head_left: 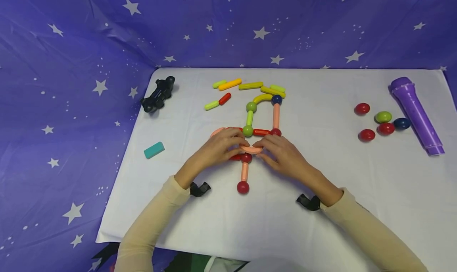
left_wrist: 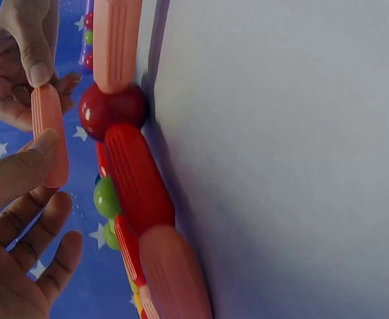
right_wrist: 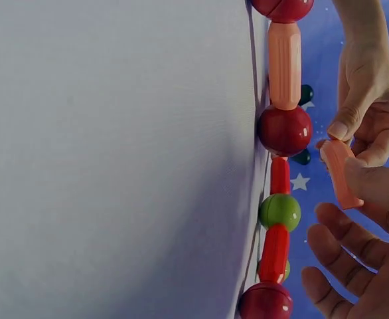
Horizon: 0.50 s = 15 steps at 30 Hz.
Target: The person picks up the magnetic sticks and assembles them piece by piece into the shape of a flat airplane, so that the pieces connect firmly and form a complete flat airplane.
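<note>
Basically both hands, left (head_left: 217,147) and right (head_left: 282,155), pinching one curved pink rod (head_left: 251,149) by its ends, just above the red ball (head_left: 246,158) mid-desk (head_left: 357,192). Spare balls (head_left: 382,123) sitting off right by a purple mic (head_left: 415,113).

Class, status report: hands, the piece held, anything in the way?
Both hands, left hand and right hand, pinch one curved pink rod. Held above red ball in the figure. Nothing blocking.

Person wearing long, close-fitting cream sleeves (head_left: 153,220), thin fabric reaching down to wrists. Black strap (head_left: 200,189) showing at left wrist, matching black strap (head_left: 309,202) at right wrist. Both hands bare: left hand (head_left: 217,147), right hand (head_left: 283,155). No rings showing.
</note>
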Each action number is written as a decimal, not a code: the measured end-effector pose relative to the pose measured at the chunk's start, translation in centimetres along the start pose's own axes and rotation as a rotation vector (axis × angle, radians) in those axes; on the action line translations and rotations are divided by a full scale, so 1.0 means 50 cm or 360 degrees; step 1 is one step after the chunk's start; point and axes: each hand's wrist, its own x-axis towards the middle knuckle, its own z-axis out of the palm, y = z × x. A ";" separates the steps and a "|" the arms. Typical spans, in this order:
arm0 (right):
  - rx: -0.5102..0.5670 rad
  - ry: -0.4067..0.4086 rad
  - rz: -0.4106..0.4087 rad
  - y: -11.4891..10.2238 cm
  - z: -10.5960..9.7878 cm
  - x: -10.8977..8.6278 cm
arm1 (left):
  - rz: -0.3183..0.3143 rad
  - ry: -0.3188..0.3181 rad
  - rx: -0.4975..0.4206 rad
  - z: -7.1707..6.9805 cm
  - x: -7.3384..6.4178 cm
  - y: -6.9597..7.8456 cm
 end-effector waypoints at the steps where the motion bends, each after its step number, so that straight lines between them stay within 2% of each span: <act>1: 0.0000 -0.0007 0.0020 0.002 0.000 0.000 | -0.0036 0.0000 -0.0009 -0.004 -0.001 -0.008; 4: -0.0005 -0.0012 0.0096 0.012 -0.002 0.000 | -0.0195 0.0049 -0.0073 -0.021 -0.004 -0.050; 7: 0.0000 0.0005 0.0154 0.027 -0.006 -0.005 | -0.0412 0.0187 -0.0138 -0.039 -0.014 -0.115; 11: 0.0030 0.0064 0.0206 0.048 -0.016 -0.013 | -0.0688 0.0352 -0.0131 -0.056 -0.036 -0.197; 13: 0.0046 0.0107 0.0230 0.059 -0.024 -0.016 | -0.0785 0.0384 -0.0141 -0.059 -0.046 -0.225; 15: 0.0055 0.0155 0.0260 0.070 -0.031 -0.019 | -0.0827 0.0411 -0.0184 -0.060 -0.054 -0.244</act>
